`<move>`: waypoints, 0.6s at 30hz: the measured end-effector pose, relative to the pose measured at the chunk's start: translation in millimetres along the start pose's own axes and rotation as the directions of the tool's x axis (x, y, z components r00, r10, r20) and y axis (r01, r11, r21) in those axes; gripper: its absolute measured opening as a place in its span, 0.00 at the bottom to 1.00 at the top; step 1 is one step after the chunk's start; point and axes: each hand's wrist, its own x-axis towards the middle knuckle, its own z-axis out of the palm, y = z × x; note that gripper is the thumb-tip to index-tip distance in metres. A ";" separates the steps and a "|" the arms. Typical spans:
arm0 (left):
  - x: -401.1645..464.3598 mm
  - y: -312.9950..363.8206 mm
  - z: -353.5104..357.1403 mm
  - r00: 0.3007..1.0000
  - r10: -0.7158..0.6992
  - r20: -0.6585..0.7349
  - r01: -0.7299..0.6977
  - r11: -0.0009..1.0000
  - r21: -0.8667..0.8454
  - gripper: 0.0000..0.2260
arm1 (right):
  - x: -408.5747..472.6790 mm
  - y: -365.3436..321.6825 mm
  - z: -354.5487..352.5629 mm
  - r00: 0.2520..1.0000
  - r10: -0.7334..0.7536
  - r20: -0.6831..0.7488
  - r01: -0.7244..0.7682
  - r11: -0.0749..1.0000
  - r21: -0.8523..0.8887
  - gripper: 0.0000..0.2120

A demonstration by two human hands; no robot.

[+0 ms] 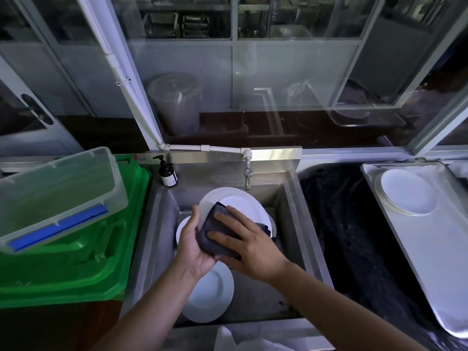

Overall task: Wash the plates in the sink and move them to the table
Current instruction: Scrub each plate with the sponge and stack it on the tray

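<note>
Head view, one entry per item.

Sink (286, 224): steel basin, centre. Tap (247, 173) at its far wall; no water seen running.

Plate (228, 201): white, held tilted over the basin, its far rim up toward the tap. More plates (210, 297) lie in the basin beneath, one near and one partly hidden under the hands; exact count unclear.

Left hand (193, 247): curled round the held plate's left edge, thumb on the face, fingers hidden behind.

Cloth (217, 234): dark, folded, lying on the plate's face.

Right hand (249, 245): spread flat, fingers splayed, pressing the cloth against the plate.

Soap bottle (167, 174): brown pump bottle on the ledge, far left of the basin.

Bin (76, 249): green, left of the sink, with a clear tub (58, 191) on top.

Tray (430, 249): steel, far right, beyond a dark surface. It carries a stack (405, 192) of white plates at its far end, apparently washed ones.

Step in hand, as judged: scrubbing the held plate. To do it well, keep the left grip firm on the rim so the wet plate cannot slip, wipe the cloth in circles out to the rim, turn the plate for the back, then rinse under the tap before carrying it right to the stack.
</note>
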 end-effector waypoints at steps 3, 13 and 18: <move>0.1 4.5 -2.3 0.998 -0.046 0.036 0.045 0.999 0.003 0.30 | -8.7 8.1 -9.3 0.994 -0.104 0.017 0.104 0.995 -0.004 0.20; 1.0 -0.6 -4.9 1.000 0.009 0.016 -0.010 0.999 0.037 0.30 | -13.1 31.2 -12.9 0.601 0.798 -0.038 -0.719 0.561 0.409 0.21; -7.0 -10.9 6.5 1.000 -0.001 -0.014 0.004 0.987 0.163 0.26 | 20.7 32.7 -19.4 0.469 0.883 -0.024 -0.824 0.447 0.349 0.19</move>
